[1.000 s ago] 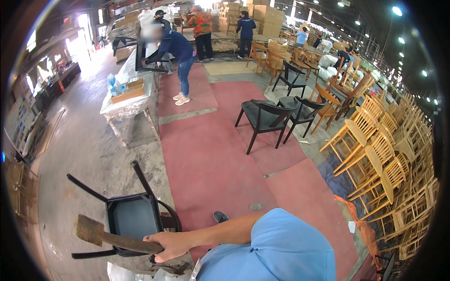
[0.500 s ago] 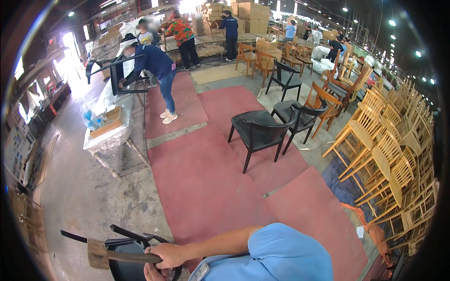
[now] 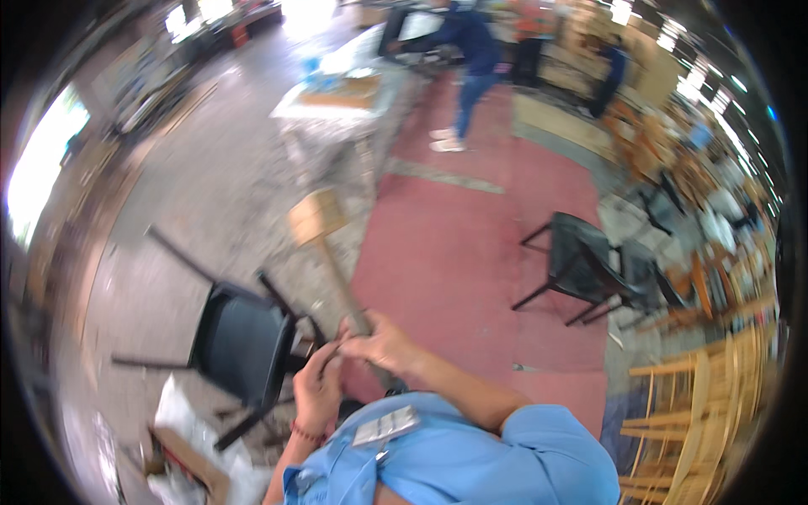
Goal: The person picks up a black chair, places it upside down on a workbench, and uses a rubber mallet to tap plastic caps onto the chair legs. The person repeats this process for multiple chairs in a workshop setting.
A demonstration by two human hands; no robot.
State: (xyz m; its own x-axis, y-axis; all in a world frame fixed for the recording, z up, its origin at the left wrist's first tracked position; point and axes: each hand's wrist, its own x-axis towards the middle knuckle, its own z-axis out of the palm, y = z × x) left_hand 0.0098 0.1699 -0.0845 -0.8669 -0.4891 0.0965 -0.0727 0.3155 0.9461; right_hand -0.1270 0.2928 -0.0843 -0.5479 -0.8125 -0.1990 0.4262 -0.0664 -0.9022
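Observation:
A wooden mallet [image 3: 335,271] points up and away from my body, its blocky pale head at the far end of the handle. My right hand [image 3: 380,343] is closed round the lower handle. Close beside it, my left hand [image 3: 316,389] has its fingers bent together by the handle's lower end; whatever they pinch is too small and blurred to make out. To the left of my hands lies a black chair [image 3: 238,343], tipped over with its legs sticking out sideways and its dark seat showing.
Black chairs [image 3: 576,257] stand on the red mats [image 3: 438,269] to the right, with stacked wooden chairs [image 3: 703,412] beyond. A wrapped table [image 3: 324,108] stands ahead, where a person [image 3: 471,55] bends over. White plastic and cardboard [image 3: 189,459] lie at lower left.
My view has swung left, bringing the tipped chair fully into sight. The mallet's head has turned from pointing left to pointing ahead, still in my right hand.

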